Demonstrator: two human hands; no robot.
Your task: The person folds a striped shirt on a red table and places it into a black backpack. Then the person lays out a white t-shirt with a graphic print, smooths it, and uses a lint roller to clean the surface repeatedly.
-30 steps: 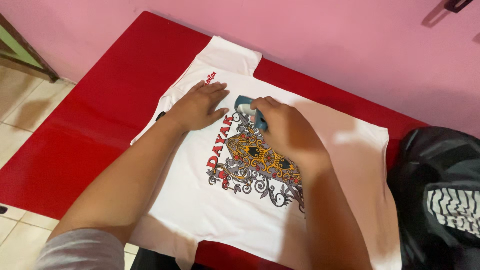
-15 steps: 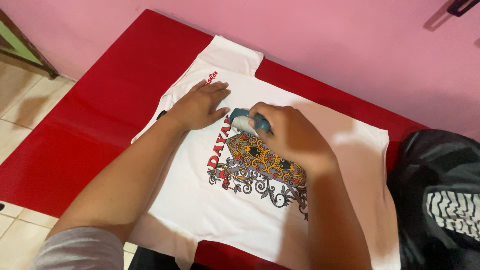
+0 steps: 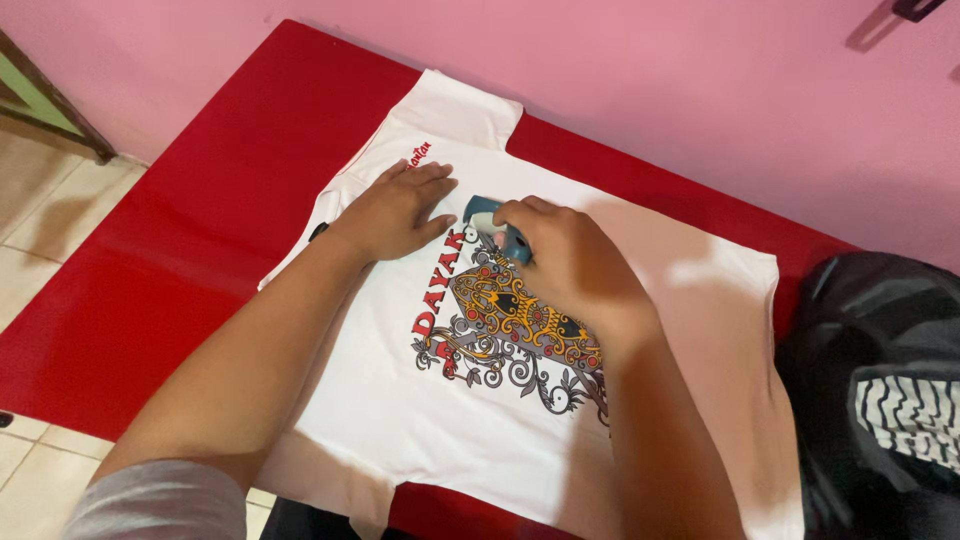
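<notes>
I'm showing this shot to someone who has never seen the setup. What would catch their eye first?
Most likely the white T-shirt spread flat on the red table, with its ornate gold, red and grey print at the middle. Over the print's upper end the right hand grips a small blue and white tool, while the left hand lies flat beside it near the collar.

A printed T-shirt (image 3: 640, 330) is lying flat on a mat (image 3: 180, 260), both hands resting on it (left hand (image 3: 395, 215) beside right hand (image 3: 565, 260)), a bag (image 3: 880, 380) sitting to the right.
</notes>
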